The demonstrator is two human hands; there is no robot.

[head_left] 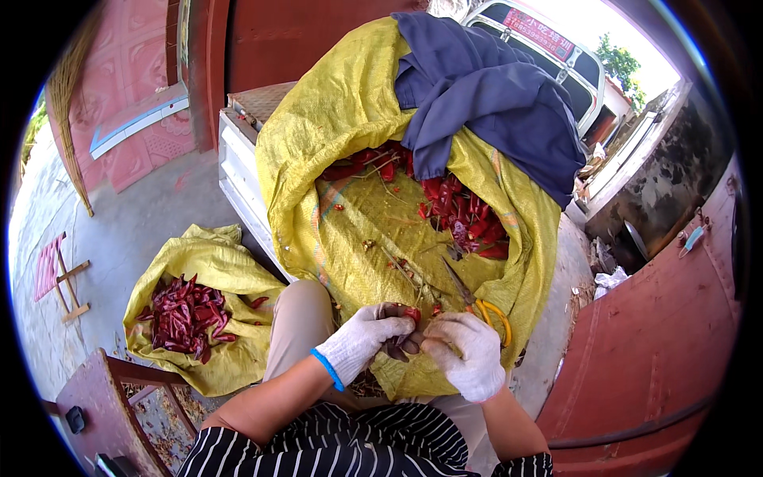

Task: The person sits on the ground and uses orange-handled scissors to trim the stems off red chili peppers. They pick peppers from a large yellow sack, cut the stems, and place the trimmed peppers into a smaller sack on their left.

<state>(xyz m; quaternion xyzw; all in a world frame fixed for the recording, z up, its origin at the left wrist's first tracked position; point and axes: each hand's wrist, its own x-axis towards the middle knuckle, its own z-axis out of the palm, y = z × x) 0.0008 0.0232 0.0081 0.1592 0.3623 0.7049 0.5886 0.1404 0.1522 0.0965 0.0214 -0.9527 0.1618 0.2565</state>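
Observation:
My left hand (362, 340), in a white knitted glove with a blue cuff and dark, stained fingertips, is closed around a red dried chili pepper (412, 315). Close beside it, my right hand (467, 354) in a white glove has its fingers pinched together near the pepper; what they hold, if anything, is hidden. A pair of scissors (494, 312) with yellow-orange handles lies on the yellow woven sack (366, 211), just beyond my right hand. Red chili peppers (465, 211) are heaped in the sack's folds. Loose stems and pepper scraps are scattered across its middle.
A smaller yellow sack (207, 258) at the left holds a pile of red peppers (189, 314). Dark blue cloth (497, 103) drapes over the big sack, with a white vehicle (246, 171) behind. A wooden chair (103, 405) stands lower left; a red metal door (644, 350) at right.

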